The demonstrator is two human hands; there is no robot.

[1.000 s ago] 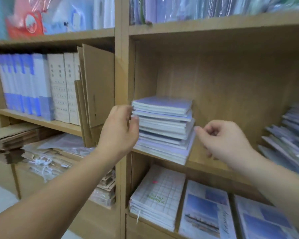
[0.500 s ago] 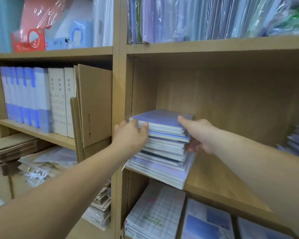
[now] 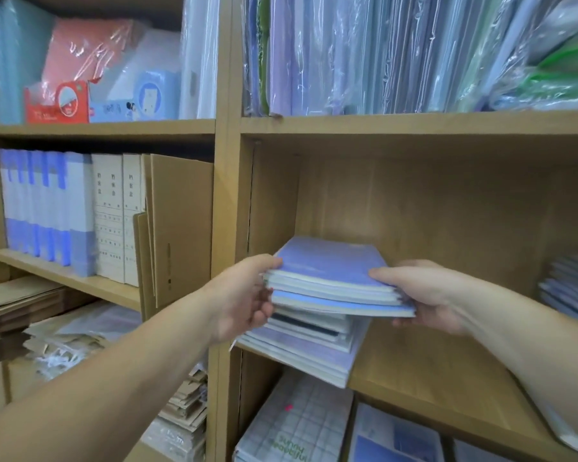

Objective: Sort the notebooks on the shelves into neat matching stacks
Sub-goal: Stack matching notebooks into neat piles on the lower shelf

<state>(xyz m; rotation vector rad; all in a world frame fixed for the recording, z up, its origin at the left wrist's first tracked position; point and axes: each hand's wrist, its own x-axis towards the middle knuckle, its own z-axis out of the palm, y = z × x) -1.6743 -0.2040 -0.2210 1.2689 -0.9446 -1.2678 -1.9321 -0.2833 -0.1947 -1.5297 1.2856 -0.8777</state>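
Head view: hands (image 3: 244, 298) (image 3: 424, 295) grip upper notebooks (image 3: 331, 271) above stack (image 3: 307, 348) on shelf (image 3: 431, 368)

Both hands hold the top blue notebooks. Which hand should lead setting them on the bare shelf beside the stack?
Right, probably. The right hand grips the blue notebooks on the side facing the bare shelf; the left hand sits by the divider.

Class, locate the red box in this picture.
Head view, upper left: the red box stands on the top left shelf, beside a pale blue box.
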